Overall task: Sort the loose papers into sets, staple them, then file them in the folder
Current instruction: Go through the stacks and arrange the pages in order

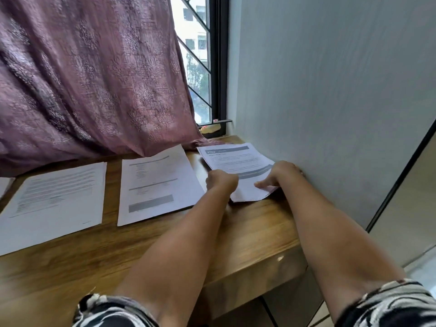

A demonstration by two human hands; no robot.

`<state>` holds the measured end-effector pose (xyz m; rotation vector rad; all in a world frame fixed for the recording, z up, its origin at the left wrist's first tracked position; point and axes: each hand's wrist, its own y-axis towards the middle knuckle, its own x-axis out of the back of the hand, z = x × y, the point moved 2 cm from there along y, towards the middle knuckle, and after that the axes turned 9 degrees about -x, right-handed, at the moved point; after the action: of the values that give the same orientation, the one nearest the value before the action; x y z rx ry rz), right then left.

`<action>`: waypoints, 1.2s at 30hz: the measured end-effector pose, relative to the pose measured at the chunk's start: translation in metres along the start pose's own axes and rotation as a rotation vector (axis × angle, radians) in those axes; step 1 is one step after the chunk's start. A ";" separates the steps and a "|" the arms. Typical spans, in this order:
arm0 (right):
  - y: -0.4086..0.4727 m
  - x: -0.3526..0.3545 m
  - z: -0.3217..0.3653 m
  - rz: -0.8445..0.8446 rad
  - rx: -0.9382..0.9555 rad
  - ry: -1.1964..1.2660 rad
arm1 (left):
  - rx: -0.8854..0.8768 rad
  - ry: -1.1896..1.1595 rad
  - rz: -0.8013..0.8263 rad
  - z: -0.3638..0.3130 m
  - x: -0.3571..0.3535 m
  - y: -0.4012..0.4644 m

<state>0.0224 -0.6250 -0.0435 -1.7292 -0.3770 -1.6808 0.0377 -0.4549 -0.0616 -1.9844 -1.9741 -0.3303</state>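
Both hands on the rightmost paper set (pixel 238 161), at about 2 o'clock on the wooden desk (pixel 118 251), tight against the wall (pixel 330 90). Left hand (pixel 221 180) is curled at the set's left edge; fingers hidden from this angle, so can't tell if it's actually pinching the sheets. Right hand (pixel 280 174) sits on the right edge, fingers curled at the paper's lower part, thumb side hidden. Set's bottom corner lifts slightly off the desk. Middle paper set (pixel 155 187) lies flat at 12, left paper set (pixel 54 204) at 10, another sheet (pixel 4 185) cut off at 9 by the frame. Print blurred, unreadable. Purple curtain (pixel 94 79) drapes onto the desk's back edge, touching the middle set's top. Patterned sleeves (pixel 389 305) at bottom.
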 end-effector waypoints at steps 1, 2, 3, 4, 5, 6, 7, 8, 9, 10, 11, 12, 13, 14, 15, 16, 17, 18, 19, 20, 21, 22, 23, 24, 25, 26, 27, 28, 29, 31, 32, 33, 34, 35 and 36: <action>-0.001 -0.001 0.002 0.034 0.008 0.024 | -0.008 0.042 0.031 -0.001 0.001 -0.001; -0.002 -0.002 0.005 0.065 0.023 0.046 | -0.010 0.089 0.050 -0.002 0.002 -0.001; 0.000 -0.006 0.007 0.087 0.036 0.067 | -0.002 0.153 0.057 -0.005 0.003 -0.002; 0.002 -0.010 0.011 0.090 0.054 0.087 | 0.011 0.222 0.042 -0.007 0.005 -0.003; 0.004 -0.013 0.013 0.087 0.071 0.106 | 0.020 0.273 0.021 -0.008 0.006 -0.006; -0.002 -0.012 0.013 0.079 0.102 0.122 | 0.008 0.264 -0.002 -0.010 0.005 -0.008; -0.012 -0.011 0.012 0.072 0.139 0.149 | -0.019 0.208 -0.002 -0.012 0.005 -0.011; -0.018 -0.010 0.011 0.060 0.163 0.187 | -0.036 0.098 0.019 -0.011 0.003 -0.012; -0.024 -0.008 0.009 0.041 0.188 0.240 | -0.024 -0.030 0.043 -0.011 0.004 -0.015; -0.027 -0.008 0.006 0.015 0.205 0.279 | -0.001 -0.133 0.046 -0.009 0.007 -0.017; -0.027 -0.009 0.001 -0.008 0.213 0.312 | 0.009 -0.181 0.030 -0.007 0.012 -0.021; -0.028 -0.009 -0.002 -0.019 0.213 0.338 | -0.003 -0.187 0.008 -0.003 0.018 -0.022; -0.030 -0.010 -0.006 -0.028 0.211 0.358 | -0.030 -0.181 -0.002 -0.001 0.026 -0.026; -0.034 -0.010 -0.010 -0.043 0.198 0.358 | -0.067 -0.186 -0.004 0.001 0.035 -0.029; -0.035 -0.010 -0.012 -0.060 0.189 0.362 | -0.109 -0.207 0.005 0.001 0.045 -0.034; -0.040 -0.008 -0.014 -0.068 0.195 0.390 | -0.152 -0.257 0.005 0.001 0.056 -0.040; -0.048 -0.006 -0.015 -0.059 0.219 0.440 | -0.184 -0.316 -0.003 0.002 0.070 -0.050; -0.057 -0.006 -0.017 -0.012 0.267 0.487 | -0.211 -0.379 -0.018 0.004 0.084 -0.058; -0.071 -0.006 -0.017 0.051 0.350 0.560 | -0.238 -0.445 -0.023 0.009 0.101 -0.067; -0.088 -0.009 -0.018 0.147 0.426 0.673 | -0.271 -0.518 0.003 0.014 0.117 -0.077; -0.106 -0.014 -0.017 0.304 0.487 0.816 | -0.297 -0.575 0.055 0.020 0.133 -0.085; -0.123 -0.023 -0.015 0.460 0.532 0.939 | -0.318 -0.605 0.111 0.028 0.150 -0.095; -0.135 -0.033 -0.013 0.529 0.543 1.034 | -0.330 -0.583 0.144 0.039 0.166 -0.101; -0.144 -0.043 -0.009 0.503 0.518 1.091 | -0.340 -0.548 0.158 0.050 0.182 -0.107; -0.153 -0.049 -0.005 0.400 0.498 1.144 | -0.340 -0.517 0.159 0.061 0.196 -0.111; -0.163 -0.052 0.000 0.291 0.500 1.181 | -0.329 -0.519 0.152 0.072 0.210 -0.116; -0.177 -0.054 0.006 0.216 0.510 1.192 | -0.329 -0.519 0.142 0.082 0.224 -0.124; -0.192 -0.054 0.013 0.169 0.536 1.179 | -0.341 -0.504 0.121 0.089 0.236 -0.131; -0.212 -0.053 0.021 0.119 0.600 1.154 | -0.361 -0.461 0.078 0.094 0.249 -0.139; -0.248 -0.054 0.033 -0.016 0.749 1.125 | -0.410 -0.371 -0.036 0.099 0.270 -0.153; -0.267 -0.057 0.040 -0.088 0.806 1.132 | -0.448 -0.352 -0.111 0.099 0.283 -0.162; -0.284 -0.060 0.045 -0.153 0.861 1.155 | -0.495 -0.351 -0.191 0.097 0.293 -0.169; -0.303 -0.063 0.052 -0.206 0.908 1.189 | -0.553 -0.348 -0.273 0.096 0.305 -0.178; -0.319 -0.065 0.057 -0.243 0.939 1.225 | -0.610 -0.334 -0.342 0.094 0.314 -0.185; -0.333 -0.066 0.060 -0.271 0.961 1.262 | -0.654 -0.308 -0.402 0.092 0.322 -0.192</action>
<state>-0.1521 -0.3296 -0.0126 0.1655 -0.6354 -1.9206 -0.1544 -0.1241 -0.0108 -2.0604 -2.7334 -0.9145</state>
